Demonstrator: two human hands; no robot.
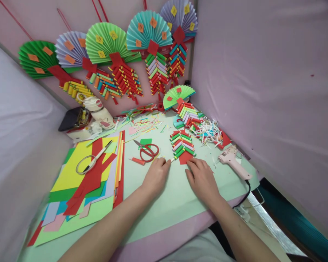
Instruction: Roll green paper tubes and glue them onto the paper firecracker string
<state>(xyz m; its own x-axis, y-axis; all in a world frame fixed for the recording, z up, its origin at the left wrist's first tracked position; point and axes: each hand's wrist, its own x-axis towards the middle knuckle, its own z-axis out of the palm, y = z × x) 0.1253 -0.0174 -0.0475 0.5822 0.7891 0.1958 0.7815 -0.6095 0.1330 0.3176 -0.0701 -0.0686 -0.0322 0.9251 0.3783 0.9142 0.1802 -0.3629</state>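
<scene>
A string of rolled-paper firecrackers (182, 141) in green, red and lilac lies on the table in a chevron pattern. Its lower end carries a red paper square (185, 157). At the left of that end is my left hand (157, 175), its fingers closed on a small white-tipped piece (172, 159), mostly hidden by them. My right hand (202, 179) rests at the square's right edge, fingertips touching it, thumb apart from the fingers. Scissors with red handles (149, 151) lie left of the string, over a green paper piece (145, 142). A small orange-red tube (138, 161) lies just below them.
Coloured paper sheets (68, 174) are stacked at left, with a tape ring (86, 164) and a craft knife (104, 151) on top. A corded glue gun (235, 162) lies at right, near paper shreds (207, 131). A flask (100, 112) stands behind; fan ornaments (106, 42) hang at the back.
</scene>
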